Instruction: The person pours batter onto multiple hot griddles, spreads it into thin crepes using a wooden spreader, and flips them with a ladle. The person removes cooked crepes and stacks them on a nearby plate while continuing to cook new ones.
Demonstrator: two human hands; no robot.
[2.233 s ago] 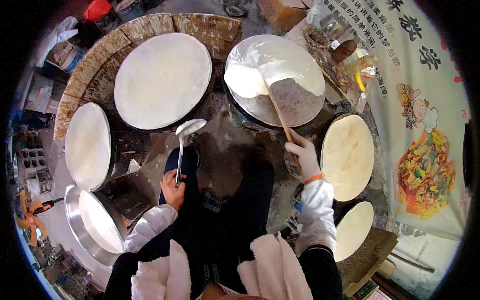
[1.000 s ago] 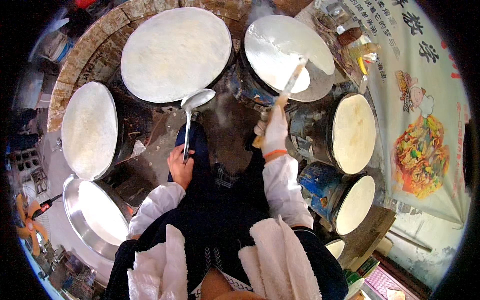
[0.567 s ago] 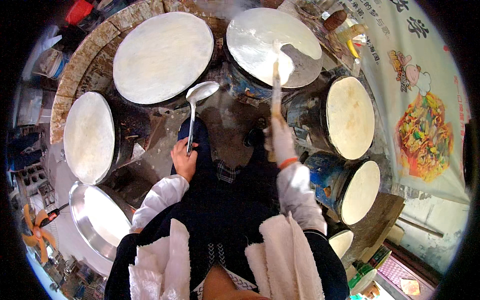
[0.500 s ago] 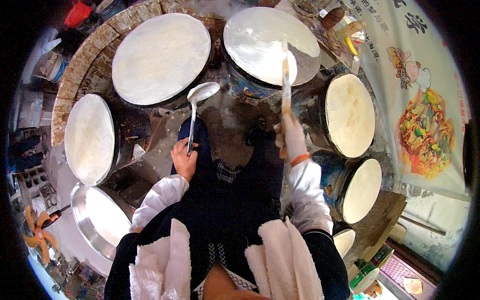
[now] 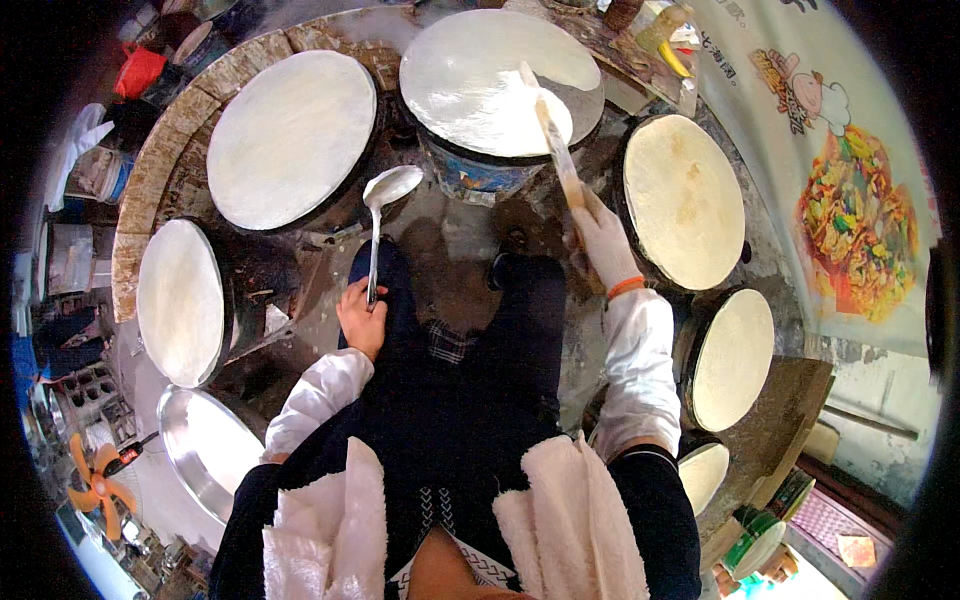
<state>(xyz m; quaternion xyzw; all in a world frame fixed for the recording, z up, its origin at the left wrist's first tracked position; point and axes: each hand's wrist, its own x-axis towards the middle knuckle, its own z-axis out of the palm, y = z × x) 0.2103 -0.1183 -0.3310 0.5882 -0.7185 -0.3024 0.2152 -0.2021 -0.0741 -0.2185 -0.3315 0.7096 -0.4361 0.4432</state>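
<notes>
My left hand point(image 5: 362, 318) is closed round the handle of a metal ladle point(image 5: 375, 245), whose bowl is coated with white batter and hangs over the gap before the stoves. In a pale glove with an orange band at the wrist, my right hand point(image 5: 603, 240) grips a long flat spreader point(image 5: 556, 145). Its blade lies across wet white batter point(image 5: 470, 85) on the round griddle at the far middle. A grey strip of bare griddle point(image 5: 586, 112) shows on that griddle's right side.
More round griddles curve around me, bearing pale flatbreads: far left point(image 5: 290, 140), left point(image 5: 180, 300), right point(image 5: 685, 200) and lower right point(image 5: 735, 360). A wide metal basin point(image 5: 170, 435) with white contents stands by my left elbow. Behind the griddles runs a brick ledge point(image 5: 150, 180).
The whole view has shifted, the far griddle now appearing further left. My right hand has swung right of that griddle, and the spreader now slants up to the left. The ladle stays held.
</notes>
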